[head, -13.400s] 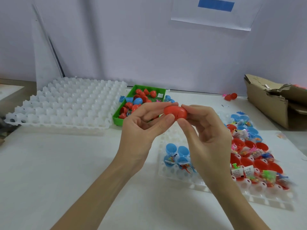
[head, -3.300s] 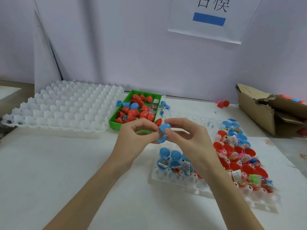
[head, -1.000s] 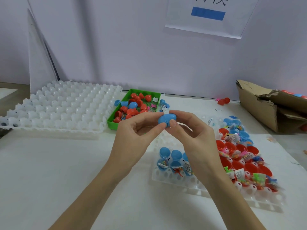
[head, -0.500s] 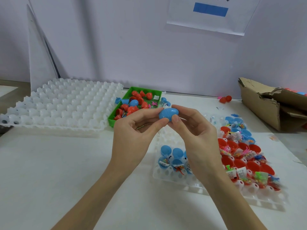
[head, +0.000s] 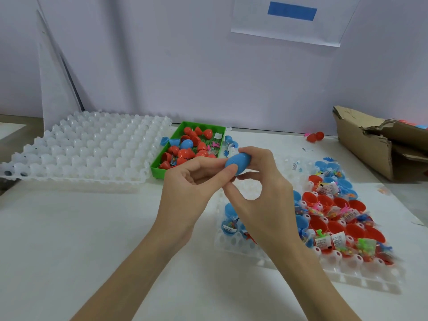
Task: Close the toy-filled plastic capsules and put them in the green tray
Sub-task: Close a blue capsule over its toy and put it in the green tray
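Both hands [head: 192, 181] [head: 259, 193] pinch one blue capsule [head: 238, 162] at fingertips.

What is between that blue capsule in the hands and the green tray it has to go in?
Nothing visible. The blue capsule, pinched by the left hand and right hand, is held above the table just in front of the green tray, whose top is open and already part-filled with capsules.
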